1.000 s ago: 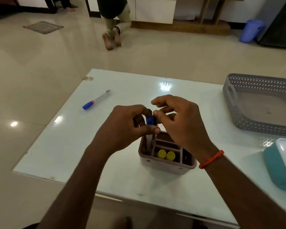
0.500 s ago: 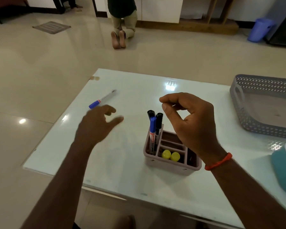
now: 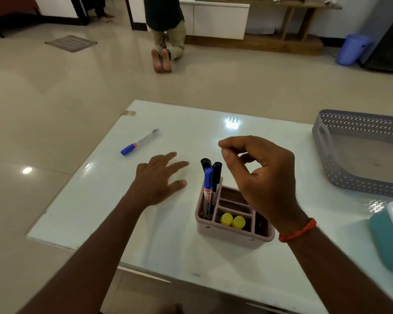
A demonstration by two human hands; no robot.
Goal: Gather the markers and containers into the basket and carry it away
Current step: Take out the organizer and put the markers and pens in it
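A pink compartmented holder stands on the white table. In its left slot a blue-capped marker and two black markers stand upright; two yellow caps show in a front slot. My right hand hovers over the holder, fingers curled, holding nothing. My left hand lies over the table to the holder's left, fingers spread and empty. A second blue-capped marker lies flat at the far left. The grey perforated basket sits at the right, nothing in it.
A teal container with a white lid lies at the right edge, partly cut off. A person kneels on the tiled floor beyond the table. A blue bin and a low cabinet stand at the back.
Both hands let go of the blue marker, which now stands in the holder. My left hand moved left over the table; my right hand lifted slightly.
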